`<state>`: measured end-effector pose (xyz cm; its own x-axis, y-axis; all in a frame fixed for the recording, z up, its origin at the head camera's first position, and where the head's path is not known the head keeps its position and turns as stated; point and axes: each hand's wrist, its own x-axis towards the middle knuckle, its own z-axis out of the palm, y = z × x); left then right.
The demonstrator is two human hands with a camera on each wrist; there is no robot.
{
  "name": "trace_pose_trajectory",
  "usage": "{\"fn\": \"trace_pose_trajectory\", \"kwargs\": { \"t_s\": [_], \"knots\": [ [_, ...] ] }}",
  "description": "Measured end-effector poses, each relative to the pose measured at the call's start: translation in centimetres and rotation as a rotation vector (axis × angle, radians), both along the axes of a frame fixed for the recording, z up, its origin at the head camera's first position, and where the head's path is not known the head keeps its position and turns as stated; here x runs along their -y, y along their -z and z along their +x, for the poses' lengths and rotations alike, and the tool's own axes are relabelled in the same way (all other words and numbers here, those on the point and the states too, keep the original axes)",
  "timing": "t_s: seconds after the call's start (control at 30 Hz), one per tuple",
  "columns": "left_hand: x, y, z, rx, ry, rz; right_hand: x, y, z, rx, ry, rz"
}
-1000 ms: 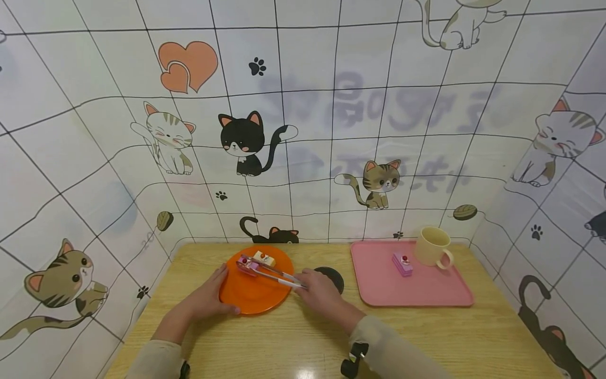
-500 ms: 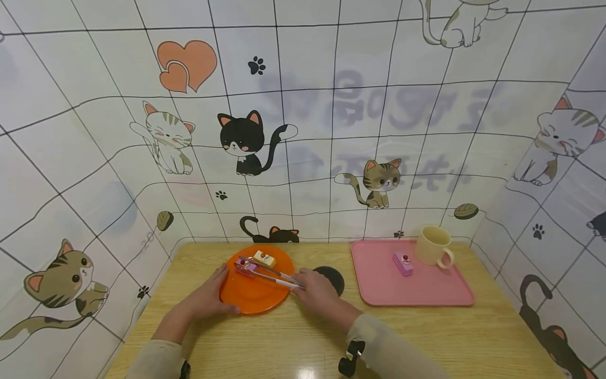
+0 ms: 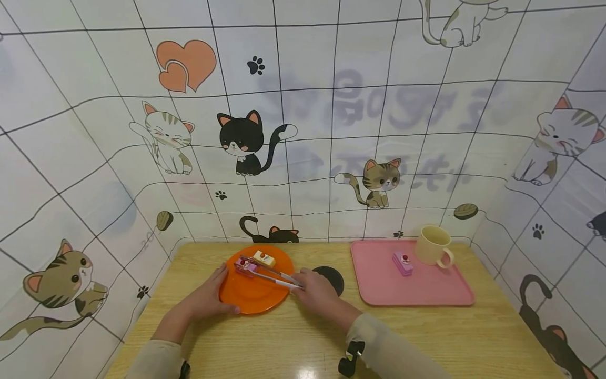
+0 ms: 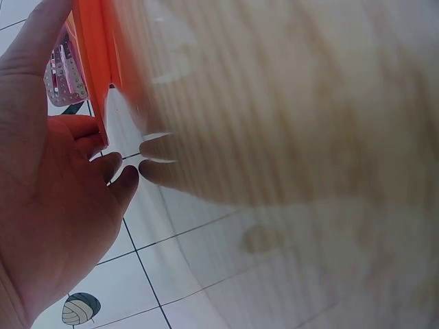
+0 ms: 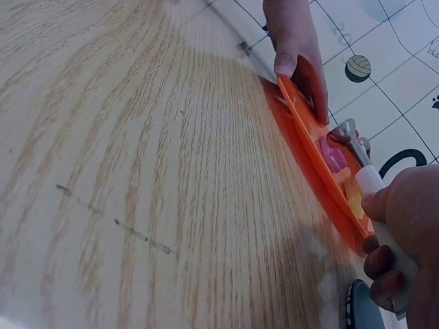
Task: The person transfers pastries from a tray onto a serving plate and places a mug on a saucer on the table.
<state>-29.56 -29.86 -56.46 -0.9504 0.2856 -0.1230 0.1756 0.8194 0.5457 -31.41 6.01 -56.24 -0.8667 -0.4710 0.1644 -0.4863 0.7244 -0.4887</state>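
Observation:
An orange plate (image 3: 258, 295) sits on the table, with a pink toy cake slice (image 3: 246, 267) and a yellow-and-white one (image 3: 264, 258) on it. My left hand (image 3: 208, 295) holds the plate's left edge, thumb at the near rim and fingers along the left rim. In the left wrist view, that hand (image 4: 62, 178) is beside the raised plate rim. My right hand (image 3: 317, 292) grips a pair of tongs (image 3: 279, 280) with white handles. The tong ends lie on either side of the pink slice on the plate; how firmly they press is too small to tell.
Right of the plate, partly behind my right hand, lies a dark round object (image 3: 333, 279). A pink tray (image 3: 393, 292) farther right bears another pink cake slice (image 3: 403, 263) and a cream mug (image 3: 433, 247). A cat-patterned wall covering (image 3: 307, 210) closes off the back and sides.
The tongs and right hand have shifted very slightly left, and the pink slice between the tong ends with them. The left hand and plate look the same.

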Motion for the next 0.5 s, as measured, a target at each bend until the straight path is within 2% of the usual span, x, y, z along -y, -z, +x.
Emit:
{"fn": "trace_pose_trajectory", "kwargs": {
  "t_s": [0.5],
  "knots": [
    [-0.08,-0.08,0.02,-0.003,-0.003,-0.017,-0.29,0.18,0.27,0.024,0.023,-0.019]
  ]
}}
